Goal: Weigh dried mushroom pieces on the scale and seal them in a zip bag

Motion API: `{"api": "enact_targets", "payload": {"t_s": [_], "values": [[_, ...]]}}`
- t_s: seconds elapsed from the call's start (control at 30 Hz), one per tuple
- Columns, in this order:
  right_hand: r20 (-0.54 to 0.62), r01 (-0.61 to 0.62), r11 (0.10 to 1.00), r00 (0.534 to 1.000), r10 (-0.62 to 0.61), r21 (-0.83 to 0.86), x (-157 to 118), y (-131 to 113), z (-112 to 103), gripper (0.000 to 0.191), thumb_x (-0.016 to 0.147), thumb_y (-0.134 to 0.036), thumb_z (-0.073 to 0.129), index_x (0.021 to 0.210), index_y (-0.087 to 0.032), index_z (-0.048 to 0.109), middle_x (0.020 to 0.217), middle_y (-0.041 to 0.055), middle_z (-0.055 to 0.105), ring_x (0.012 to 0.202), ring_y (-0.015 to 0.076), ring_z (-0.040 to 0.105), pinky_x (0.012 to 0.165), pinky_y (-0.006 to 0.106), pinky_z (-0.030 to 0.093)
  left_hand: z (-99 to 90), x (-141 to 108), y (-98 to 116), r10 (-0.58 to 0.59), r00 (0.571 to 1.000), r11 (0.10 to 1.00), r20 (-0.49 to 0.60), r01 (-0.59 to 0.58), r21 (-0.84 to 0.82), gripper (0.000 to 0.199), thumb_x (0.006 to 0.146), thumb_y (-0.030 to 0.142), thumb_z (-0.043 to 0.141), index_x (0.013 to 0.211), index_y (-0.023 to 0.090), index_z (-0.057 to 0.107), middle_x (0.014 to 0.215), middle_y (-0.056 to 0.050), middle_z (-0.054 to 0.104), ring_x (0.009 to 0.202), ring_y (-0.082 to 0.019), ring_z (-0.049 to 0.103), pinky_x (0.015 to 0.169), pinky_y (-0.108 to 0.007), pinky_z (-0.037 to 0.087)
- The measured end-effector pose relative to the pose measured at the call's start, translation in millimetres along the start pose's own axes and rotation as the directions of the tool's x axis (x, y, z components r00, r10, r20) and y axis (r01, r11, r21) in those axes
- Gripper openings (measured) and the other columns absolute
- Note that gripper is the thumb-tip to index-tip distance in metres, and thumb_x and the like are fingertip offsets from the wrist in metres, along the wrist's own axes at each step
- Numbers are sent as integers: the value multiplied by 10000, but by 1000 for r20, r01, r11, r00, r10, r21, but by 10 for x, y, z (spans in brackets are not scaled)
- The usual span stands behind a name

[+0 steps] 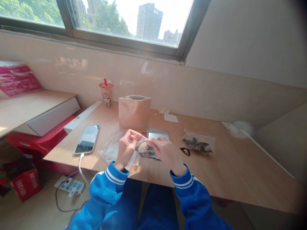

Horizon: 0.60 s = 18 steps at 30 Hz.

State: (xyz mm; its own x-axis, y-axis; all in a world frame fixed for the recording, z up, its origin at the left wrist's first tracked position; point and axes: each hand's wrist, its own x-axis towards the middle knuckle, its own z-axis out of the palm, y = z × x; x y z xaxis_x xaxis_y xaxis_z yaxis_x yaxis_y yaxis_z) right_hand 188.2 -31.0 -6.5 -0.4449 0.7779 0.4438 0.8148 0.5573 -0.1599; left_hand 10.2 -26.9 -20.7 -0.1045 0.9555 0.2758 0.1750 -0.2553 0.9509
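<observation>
Our left hand and right hand pinch the top of a clear bag just in front of us. A second bag lies to the right. Farther back stands a pouch, then a cup.

My sleeves: were bright blue, banded in white. Bag I held: was clear, its contents dark and cream. Pouch: was tan, silvery inside. Straw: was red. Cable: was white. Worktop: was light brown.
</observation>
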Motion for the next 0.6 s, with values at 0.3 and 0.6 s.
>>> {"api": "enact_targets", "payload": {"t_s": [0.3,0.6], "values": [[-87,89,988,993,-79,122,13,-72,57,325,978,-113,385,999,-236,685,771,-15,736,634,116,606,676,280,311,-117,-49,34,86,996,996,-33,-87,-23,243,928,355,464,795,188,579,717,9,590,706,-140,554,687,-250,415],[-94,46,998,995,-41,47,-118,0,-91,368,995,-212,391,841,-210,725,608,12,645,570,136,529,654,275,325,-193,-14,73,57,998,996,-40,-59,-73,268,903,380,501,771,182,624,733,-3,630,724,-152,564,681,-257,405]]}}
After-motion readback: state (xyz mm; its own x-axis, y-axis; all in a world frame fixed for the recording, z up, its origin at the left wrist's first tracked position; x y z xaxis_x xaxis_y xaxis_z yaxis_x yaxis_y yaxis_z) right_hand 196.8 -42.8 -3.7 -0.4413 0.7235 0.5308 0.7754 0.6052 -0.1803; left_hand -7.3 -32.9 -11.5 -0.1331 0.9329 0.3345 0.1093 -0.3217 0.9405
